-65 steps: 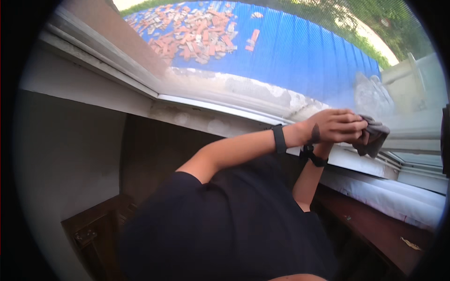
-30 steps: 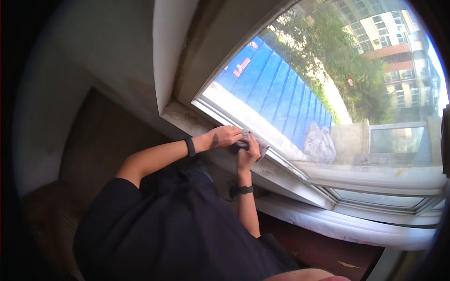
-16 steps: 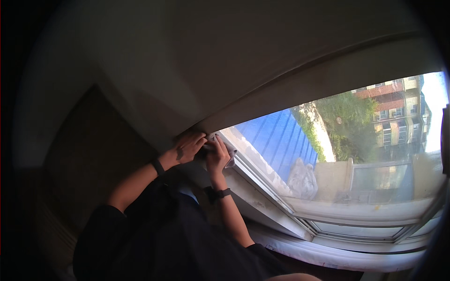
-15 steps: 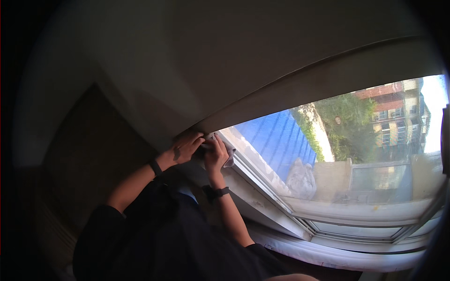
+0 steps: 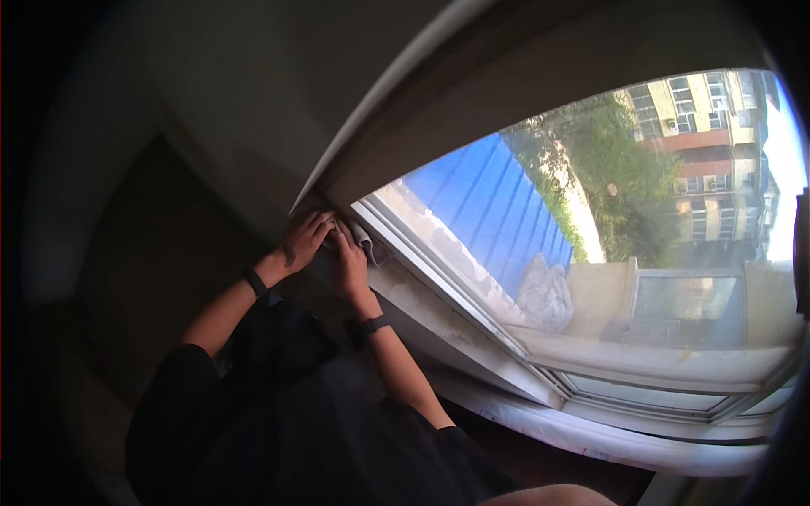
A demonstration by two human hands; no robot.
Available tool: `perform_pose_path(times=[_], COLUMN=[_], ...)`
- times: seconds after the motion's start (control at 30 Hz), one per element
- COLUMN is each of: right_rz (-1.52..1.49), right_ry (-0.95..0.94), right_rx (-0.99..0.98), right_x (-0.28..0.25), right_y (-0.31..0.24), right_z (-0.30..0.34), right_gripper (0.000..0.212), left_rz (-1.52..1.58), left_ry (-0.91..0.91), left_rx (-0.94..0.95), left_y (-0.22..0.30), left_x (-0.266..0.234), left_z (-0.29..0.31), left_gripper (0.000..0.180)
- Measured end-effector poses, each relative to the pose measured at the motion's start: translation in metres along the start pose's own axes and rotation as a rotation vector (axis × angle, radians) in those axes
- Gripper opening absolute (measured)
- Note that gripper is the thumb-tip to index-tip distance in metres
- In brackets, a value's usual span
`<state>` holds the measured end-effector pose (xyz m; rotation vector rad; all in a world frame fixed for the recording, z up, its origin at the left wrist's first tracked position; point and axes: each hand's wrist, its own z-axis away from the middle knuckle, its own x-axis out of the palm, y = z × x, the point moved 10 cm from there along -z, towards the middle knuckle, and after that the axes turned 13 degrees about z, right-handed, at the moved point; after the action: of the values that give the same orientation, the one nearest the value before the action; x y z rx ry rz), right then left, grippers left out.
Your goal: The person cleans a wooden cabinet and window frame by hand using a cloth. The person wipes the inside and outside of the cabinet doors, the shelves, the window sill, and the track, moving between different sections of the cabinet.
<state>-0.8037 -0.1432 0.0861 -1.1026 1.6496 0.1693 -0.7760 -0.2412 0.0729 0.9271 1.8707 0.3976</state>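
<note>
A grey cloth (image 5: 364,239) lies bunched at the far left end of the window sill (image 5: 456,329), by the corner where the wall meets the frame. My right hand (image 5: 348,263) grips it with bent fingers, and a fold sticks out on the window side. Close beside, my left hand (image 5: 295,244) has its curled fingers on the cloth's left part, the fingertips nearly meeting those of the right. Part of the cloth is hidden beneath both hands. Each wrist wears a dark band.
A window pane (image 5: 624,244) fills the right side, set in a white frame with sliding tracks (image 5: 548,384). Outside are a blue roof (image 5: 485,215), a whitish bundle (image 5: 544,293), trees and buildings. A dark wall panel (image 5: 439,126) rises beyond my hands.
The whole view has shifted, so the window and hands sit higher and further left. My hands have come slightly nearer along the sill, still on the cloth, whose loose fold has changed shape.
</note>
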Motion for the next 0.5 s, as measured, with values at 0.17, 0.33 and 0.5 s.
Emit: perform_pose_path(times=[0.17,0.33,0.5], right_rz=[0.013,-0.097,-0.078], right_ry=[0.102,0.108,0.180], right_rx=[-0.074,0.011,0.084], right_x=[-0.016,-0.039,-0.085], right_y=[0.014,0.047,0.108], right_z=[0.018,0.050,0.117], right_gripper=[0.048,0.050,0.039], left_rz=[-0.218,-0.243,-0.215], left_ry=[-0.062,-0.183,-0.218], left_rx=[0.052,0.081,0.111], left_y=[0.017,0.047,0.107], left_x=[0.023,0.062,0.147], left_z=[-0.010,-0.012,-0.016], left_gripper=[0.039,0.037,0.041])
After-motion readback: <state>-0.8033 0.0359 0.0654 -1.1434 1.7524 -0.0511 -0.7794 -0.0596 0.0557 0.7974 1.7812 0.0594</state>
